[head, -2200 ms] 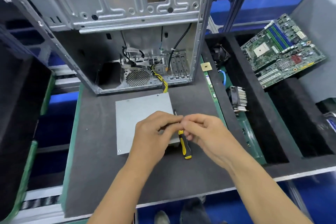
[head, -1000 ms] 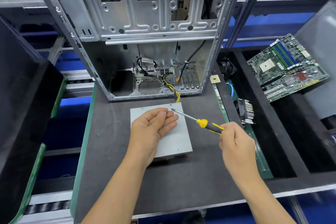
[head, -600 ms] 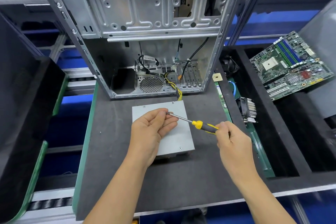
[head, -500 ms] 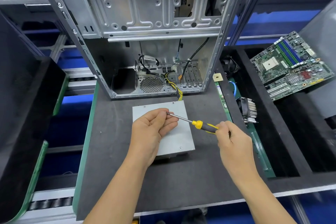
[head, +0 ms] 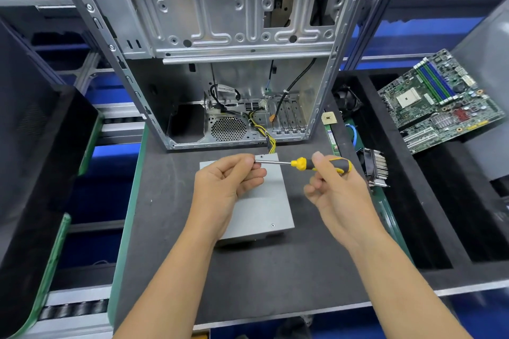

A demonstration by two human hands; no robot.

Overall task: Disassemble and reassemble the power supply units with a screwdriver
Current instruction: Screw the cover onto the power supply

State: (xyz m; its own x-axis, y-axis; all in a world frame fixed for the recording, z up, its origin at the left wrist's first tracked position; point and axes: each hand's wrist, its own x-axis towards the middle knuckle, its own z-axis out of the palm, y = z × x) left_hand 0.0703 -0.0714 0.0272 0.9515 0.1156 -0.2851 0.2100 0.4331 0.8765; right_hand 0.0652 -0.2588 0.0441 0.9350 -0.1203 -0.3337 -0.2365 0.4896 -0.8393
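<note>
two hands are working over the psu, a grey metal box lying flat on the tabletop just at 6 o'clock of the open case. the right hand is gripping the black-and-yellow handle of the screwdriver, holding it nearly level with the shaft pointing toward 9 o'clock. the left hand is curling its fingers around the tip, pinching there; whether a screw is sitting between them i cannot tell. yellow wires are running from the psu's 12 o'clock edge into the case, so the box is probably tethered and will not lift far. one screw is showing near its 5 o'clock corner. the psu is likely heavy for its size, stiff, with smooth sheet sides and hard edges; gripping it by two opposite long sides, away from the wires, seems safest. at 3 o'clock a heatsink and a motherboard are lying in dark trays, well apart from the hands.
</note>
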